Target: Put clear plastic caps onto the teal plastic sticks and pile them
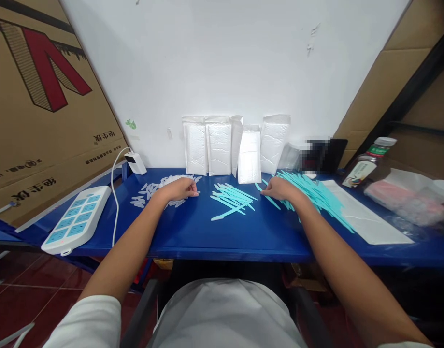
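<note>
Fingers pinched together, my left hand is at the right edge of a pile of small pale translucent pieces, shaped like blade caps. What is between its fingertips is too small to make out. My right hand is closed in a pinch on a slim turquoise eyebrow razor, at the left side of a large heap of similar razors. Between the hands, a smaller criss-crossed pile of turquoise razors lies on the blue table.
Several white padded envelopes lean against the wall. Another white envelope lies flat under the heap's right side. A power strip and a corded white device are left; a bottle and plastic bags are right.
</note>
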A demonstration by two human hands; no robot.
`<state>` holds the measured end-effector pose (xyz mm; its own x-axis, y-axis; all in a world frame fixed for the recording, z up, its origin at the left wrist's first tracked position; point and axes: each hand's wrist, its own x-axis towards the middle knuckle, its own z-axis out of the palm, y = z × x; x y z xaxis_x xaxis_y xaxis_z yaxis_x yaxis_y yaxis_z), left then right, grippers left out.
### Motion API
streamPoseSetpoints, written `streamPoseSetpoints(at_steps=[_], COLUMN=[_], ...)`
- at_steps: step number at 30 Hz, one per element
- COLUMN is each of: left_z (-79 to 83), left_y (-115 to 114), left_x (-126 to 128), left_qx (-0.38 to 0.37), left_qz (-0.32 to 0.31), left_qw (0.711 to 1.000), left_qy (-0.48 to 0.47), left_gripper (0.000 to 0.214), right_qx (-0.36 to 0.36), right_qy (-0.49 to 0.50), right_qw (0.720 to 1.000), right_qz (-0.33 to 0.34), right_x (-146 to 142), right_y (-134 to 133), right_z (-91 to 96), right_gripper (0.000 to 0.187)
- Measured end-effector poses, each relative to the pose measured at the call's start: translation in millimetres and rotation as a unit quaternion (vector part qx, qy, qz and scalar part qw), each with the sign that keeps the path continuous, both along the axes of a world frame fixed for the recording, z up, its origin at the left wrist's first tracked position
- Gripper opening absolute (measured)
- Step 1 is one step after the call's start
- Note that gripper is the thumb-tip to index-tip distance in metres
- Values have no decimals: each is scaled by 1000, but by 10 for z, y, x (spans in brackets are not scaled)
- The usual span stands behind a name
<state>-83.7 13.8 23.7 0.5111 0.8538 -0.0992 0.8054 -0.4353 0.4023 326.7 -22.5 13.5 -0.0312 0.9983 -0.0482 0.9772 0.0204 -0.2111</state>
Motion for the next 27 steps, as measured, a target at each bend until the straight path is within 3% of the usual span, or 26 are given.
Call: streamPoseSetpoints(at_steps=[3,6,8,11,17,21,27], left_z=[41,52,31,-18,-27,17,20], left_y=[-89,-156,-174,-178,-247,-313,-325], left_x=[105,209,267,347,499,555,570], left_qx=[7,7,15,15,5,-4,-18], left_qz=[-22,-45,-58,-67,-67,-66,-76], left_qw=[998,991,984,970,950,945,944], left_qy=[-59,-127,-170,-234,-305,-319,-322], left_gripper=[44,40,39,38,41,41,35], right_qx=[-25,67,96,75,92,93,128], right_qy=[17,98,213,343,356,364,374], right_qw=[999,991,966,921,900,887,880], right_qz=[24,68,112,168,235,270,264], right_x=[-47,-126,-197,-312,-466,-511,-516], right_y=[-13,-57,-108,-191,-247,-255,-257], right_z=[3,5,23,74,115,116,97], right_gripper=[25,19,18,29,47,42,36])
